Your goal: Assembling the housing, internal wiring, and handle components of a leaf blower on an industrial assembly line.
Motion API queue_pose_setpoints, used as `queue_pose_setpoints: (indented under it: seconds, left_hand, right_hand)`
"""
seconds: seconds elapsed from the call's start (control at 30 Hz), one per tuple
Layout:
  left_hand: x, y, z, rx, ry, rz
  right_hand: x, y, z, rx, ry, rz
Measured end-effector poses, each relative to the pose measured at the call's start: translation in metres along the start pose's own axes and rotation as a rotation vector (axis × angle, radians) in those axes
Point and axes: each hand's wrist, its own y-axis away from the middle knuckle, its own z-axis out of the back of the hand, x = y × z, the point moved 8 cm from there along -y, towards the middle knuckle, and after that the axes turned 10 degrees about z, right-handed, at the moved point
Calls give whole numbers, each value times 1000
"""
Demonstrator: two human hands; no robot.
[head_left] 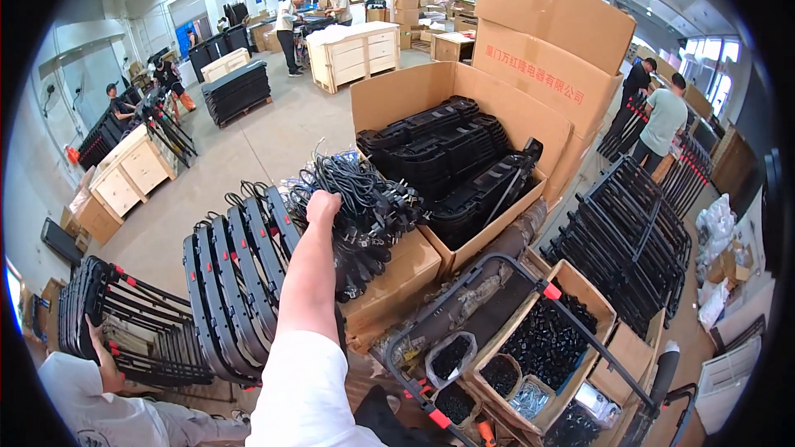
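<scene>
My left arm, in a white sleeve, reaches up through the middle of the view. My left hand point(323, 208) is closed on a black power cord at the top of a big tangled heap of black cords with plugs point(364, 199). This heap lies on a brown cardboard box point(402, 273). Just left of my forearm stands a row of long black curved frames point(236, 252) with red marks and cords at their tops. Nearer on the right, a black tube frame with red fittings point(551, 290) slants across wooden trays. My right hand is out of view.
A large open carton point(389, 108) holds black moulded parts point(447, 157). Wooden trays with small black parts point(551, 335) and screws point(530, 399) lie at right, near stacked black racks point(625, 240). At lower left, a co-worker's hand point(98, 339) touches black frames. Other people work farther off.
</scene>
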Motion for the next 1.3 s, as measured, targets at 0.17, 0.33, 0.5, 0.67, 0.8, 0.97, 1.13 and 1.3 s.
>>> queue_pose_setpoints:
  seconds: [0.17, 0.33, 0.5, 0.67, 0.8, 0.97, 1.13, 1.3]
  left_hand:
    - [-7, -13, 0, 45, -26, 9]
    - [-9, -7, 49, 249, 862, -50]
    - [-81, 123, 122, 654, 1271, -377]
    - [-118, 266, 144, 794, 1007, -873]
    - [-96, 365, 115, 996, 794, -938]
    - [-54, 456, 26, 1585, 834, -805]
    - [-19, 495, -30, 1817, 671, -606]
    - [-15, 514, -61, 1863, 731, -390]
  right_hand:
    - [87, 15, -9, 122, -14, 252]
    - [137, 15, -6, 116, 21, 262]
    - [223, 24, 27, -37, 44, 491]
    - [339, 28, 91, -384, -328, 876]
    - [420, 79, 171, -481, -693, 1243]
    - [467, 9, 200, -184, -1178, 1091]
    - [481, 19, 154, 309, -1277, 1154]
    - [462, -23, 128, -18, -1440, 950]
